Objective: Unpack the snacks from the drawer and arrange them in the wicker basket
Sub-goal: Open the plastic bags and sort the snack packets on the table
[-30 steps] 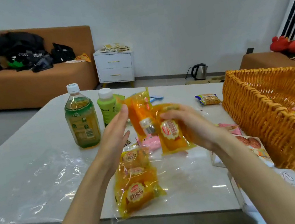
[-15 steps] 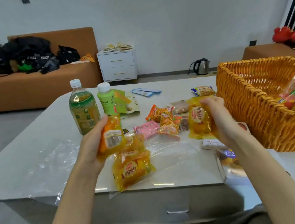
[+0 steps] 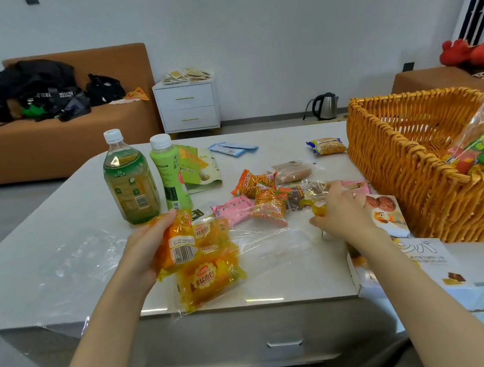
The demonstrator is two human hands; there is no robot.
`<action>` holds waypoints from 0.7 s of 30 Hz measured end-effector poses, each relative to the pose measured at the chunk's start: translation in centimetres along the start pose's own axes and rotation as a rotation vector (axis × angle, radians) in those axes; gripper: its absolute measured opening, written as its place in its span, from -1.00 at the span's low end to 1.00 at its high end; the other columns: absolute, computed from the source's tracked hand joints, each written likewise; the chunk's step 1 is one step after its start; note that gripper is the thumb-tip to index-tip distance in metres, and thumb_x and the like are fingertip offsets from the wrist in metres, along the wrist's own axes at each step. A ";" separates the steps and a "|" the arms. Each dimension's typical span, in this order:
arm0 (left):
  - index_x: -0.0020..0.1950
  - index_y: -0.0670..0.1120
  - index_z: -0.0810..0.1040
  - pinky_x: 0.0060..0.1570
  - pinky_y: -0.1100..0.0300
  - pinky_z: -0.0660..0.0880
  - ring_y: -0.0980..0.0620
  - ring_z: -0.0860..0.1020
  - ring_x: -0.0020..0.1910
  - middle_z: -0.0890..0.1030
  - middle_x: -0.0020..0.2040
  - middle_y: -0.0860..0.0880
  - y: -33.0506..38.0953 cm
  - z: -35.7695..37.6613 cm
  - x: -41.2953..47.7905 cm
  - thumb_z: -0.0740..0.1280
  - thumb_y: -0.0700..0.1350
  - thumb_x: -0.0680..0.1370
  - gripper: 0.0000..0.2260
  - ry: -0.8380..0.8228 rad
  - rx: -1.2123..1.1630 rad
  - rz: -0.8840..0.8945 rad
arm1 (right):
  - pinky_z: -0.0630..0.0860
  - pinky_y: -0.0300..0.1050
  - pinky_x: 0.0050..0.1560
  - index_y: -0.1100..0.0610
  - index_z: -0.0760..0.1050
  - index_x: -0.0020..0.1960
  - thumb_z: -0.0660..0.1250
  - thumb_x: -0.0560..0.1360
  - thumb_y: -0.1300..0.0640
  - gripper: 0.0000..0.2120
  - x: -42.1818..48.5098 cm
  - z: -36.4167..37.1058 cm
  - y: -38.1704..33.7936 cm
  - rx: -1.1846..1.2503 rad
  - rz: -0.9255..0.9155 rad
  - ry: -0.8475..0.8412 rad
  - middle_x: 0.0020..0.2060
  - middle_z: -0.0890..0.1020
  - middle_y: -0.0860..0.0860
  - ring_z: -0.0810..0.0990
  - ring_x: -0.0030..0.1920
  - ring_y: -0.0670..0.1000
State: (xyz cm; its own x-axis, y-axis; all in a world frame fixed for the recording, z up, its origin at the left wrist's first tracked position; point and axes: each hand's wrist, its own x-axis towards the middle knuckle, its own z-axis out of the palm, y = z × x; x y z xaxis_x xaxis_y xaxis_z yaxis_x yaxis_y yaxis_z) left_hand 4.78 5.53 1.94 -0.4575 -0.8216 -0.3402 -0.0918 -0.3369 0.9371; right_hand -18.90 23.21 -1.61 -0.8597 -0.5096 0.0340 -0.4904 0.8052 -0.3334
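Left hand (image 3: pixel 145 252) grips a bread pack (image 3: pixel 177 247), right hand (image 3: pixel 344 216) curls round a yellow packet (image 3: pixel 318 208); I'd lift both clear over the basket (image 3: pixel 411 187) rim.

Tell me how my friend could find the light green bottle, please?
Look at the big white table, on its far left side, where two white-capped bottles stand side by side. The light green bottle is the right one, beside the see-through tea bottle. It is slimmer, shorter and solid pale green, so the drink inside is hidden.
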 end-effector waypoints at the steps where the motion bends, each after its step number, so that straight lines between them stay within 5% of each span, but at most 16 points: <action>1: -0.04 -0.08 0.52 -0.54 0.21 0.53 -0.03 0.61 -0.21 0.64 -0.15 -0.11 -0.1 0.2 0.0 0.37 -0.02 0.54 -0.86 -0.004 0.010 0.000 | 0.35 0.14 0.23 0.25 0.14 0.39 0.38 0.50 0.01 -0.36 0.2 0.0 0.1 0.040 -0.001 0.028 0.27 0.43 0.26 0.32 0.34 0.32; 4: -0.08 -0.06 0.50 -0.55 0.23 0.52 -0.02 0.61 -0.23 0.63 -0.16 -0.09 0.1 0.4 0.0 0.37 -0.02 0.54 -0.87 -0.005 0.028 0.001 | 0.43 -0.01 -0.16 0.22 0.18 0.19 0.37 0.51 0.14 -0.58 0.3 -0.8 -0.3 0.500 -0.106 0.153 0.00 0.51 0.20 0.53 0.01 0.23; 8: 0.00 -0.09 0.51 -0.51 0.17 0.53 -0.04 0.60 -0.21 0.63 -0.14 -0.11 0.1 0.1 0.2 0.38 -0.01 0.53 -0.83 -0.009 0.032 -0.020 | 0.48 -0.07 -0.11 0.07 0.10 0.18 0.39 0.51 0.08 -0.53 -0.6 -2.7 -1.7 0.810 -0.152 -0.001 -0.04 0.46 0.04 0.51 -0.04 0.08; 12: 0.07 -0.10 0.50 -0.39 0.10 0.49 -0.05 0.60 -0.22 0.62 -0.14 -0.11 -0.3 0.6 0.3 0.39 0.00 0.52 -0.77 -0.016 0.048 -0.049 | 0.31 -0.12 0.00 0.10 0.18 0.24 0.22 0.58 0.03 -0.67 -0.7 -3.2 -2.3 0.572 -0.052 -0.383 0.13 0.37 0.07 0.38 0.12 0.05; 15: -0.01 -0.09 0.50 -0.45 0.13 0.50 -0.04 0.60 -0.25 0.62 -0.17 -0.11 -0.4 0.7 0.3 0.38 -0.01 0.52 -0.82 -0.010 0.053 -0.055 | 0.40 0.08 0.18 0.33 0.31 0.35 0.07 0.61 0.21 -0.65 -0.7 -3.5 -2.5 0.308 -0.138 -0.423 0.29 0.42 0.33 0.43 0.27 0.26; 18: -0.04 -0.09 0.51 -0.54 0.21 0.52 -0.04 0.60 -0.25 0.63 -0.17 -0.11 -0.5 0.7 0.5 0.39 -0.01 0.52 -0.83 -0.013 0.037 -0.057 | 0.36 -0.03 0.28 0.15 0.31 0.45 0.19 0.60 0.19 -0.58 -0.7 -3.4 -2.9 0.182 -0.280 -0.474 0.44 0.33 0.13 0.36 0.38 0.13; 21: 0.00 -0.10 0.52 -0.43 0.13 0.51 -0.04 0.60 -0.22 0.63 -0.15 -0.11 -0.4 1.0 0.6 0.39 -0.01 0.52 -0.82 -0.013 0.038 -0.061 | 0.44 -0.17 0.09 -0.02 0.44 0.36 0.39 0.51 0.03 -0.58 -0.3 -3.1 -3.6 0.309 -0.323 -0.478 0.27 0.44 0.02 0.43 0.19 0.00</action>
State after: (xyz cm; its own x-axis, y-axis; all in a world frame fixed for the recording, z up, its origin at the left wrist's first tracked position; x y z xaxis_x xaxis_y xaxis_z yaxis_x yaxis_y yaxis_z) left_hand 3.66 5.66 1.42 -0.4617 -0.7939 -0.3956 -0.1529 -0.3681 0.9171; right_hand -17.36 21.40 2.47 -0.4826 -0.8474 -0.2213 -0.5889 0.5010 -0.6341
